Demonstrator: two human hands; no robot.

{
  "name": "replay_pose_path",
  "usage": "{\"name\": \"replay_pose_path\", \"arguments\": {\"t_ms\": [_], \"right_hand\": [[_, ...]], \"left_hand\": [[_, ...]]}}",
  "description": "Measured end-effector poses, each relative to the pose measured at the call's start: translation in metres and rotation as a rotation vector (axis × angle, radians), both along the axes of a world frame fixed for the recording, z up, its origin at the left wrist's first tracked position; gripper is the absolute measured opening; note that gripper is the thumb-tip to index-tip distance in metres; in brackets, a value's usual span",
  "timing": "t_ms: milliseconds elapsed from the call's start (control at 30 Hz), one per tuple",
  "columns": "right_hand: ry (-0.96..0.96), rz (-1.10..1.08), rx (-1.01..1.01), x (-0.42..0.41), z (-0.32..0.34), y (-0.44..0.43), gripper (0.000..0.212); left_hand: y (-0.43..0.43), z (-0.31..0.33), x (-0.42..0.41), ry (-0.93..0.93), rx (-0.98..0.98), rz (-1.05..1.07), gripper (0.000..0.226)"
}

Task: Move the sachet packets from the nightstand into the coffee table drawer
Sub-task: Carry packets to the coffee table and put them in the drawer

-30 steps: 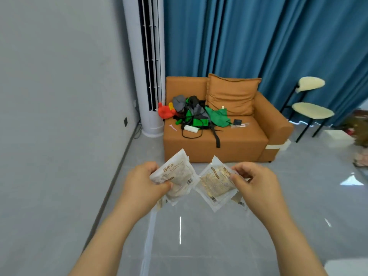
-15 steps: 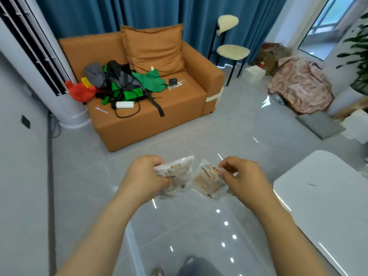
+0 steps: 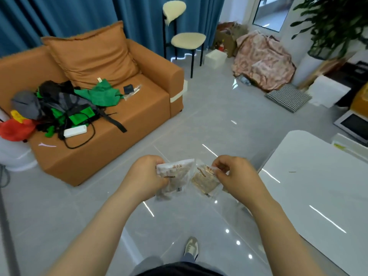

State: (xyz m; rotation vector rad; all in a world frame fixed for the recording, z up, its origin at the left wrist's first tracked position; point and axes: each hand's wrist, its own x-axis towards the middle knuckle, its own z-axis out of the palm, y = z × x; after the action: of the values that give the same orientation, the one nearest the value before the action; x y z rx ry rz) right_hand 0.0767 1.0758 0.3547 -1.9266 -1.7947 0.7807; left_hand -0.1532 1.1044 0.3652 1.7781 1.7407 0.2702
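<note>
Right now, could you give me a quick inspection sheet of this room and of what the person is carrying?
Surface: glossy white tabletop at the right; no drawer in view.
Job's things: two sachet packets, the left packet and the right packet, held above the grey floor.
Clutter: green cloth, grey cap and red bag piled on the orange sofa.
Hands: left hand grips the left packet; right hand pinches the right packet.
Cables: black cable looped beside a white box on the sofa seat.
Surroundings: blue curtain, cream chair, pink blanket, checked cushion, potted plant.
</note>
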Motion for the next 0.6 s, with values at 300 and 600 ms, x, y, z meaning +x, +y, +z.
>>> {"name": "replay_pose_path", "arguments": {"t_ms": [300,600], "right_hand": [[0.004,-0.150,-0.018,0.070,-0.008,0.079,0.009],[-0.027,-0.334,-0.051,0.120,-0.016,0.199,0.011]], "left_hand": [[0.114,-0.023,0.073,0.016,-0.007,-0.175,0.007],[0.277,-0.027,0.137,-0.021,-0.031,-0.340,0.014]]}}
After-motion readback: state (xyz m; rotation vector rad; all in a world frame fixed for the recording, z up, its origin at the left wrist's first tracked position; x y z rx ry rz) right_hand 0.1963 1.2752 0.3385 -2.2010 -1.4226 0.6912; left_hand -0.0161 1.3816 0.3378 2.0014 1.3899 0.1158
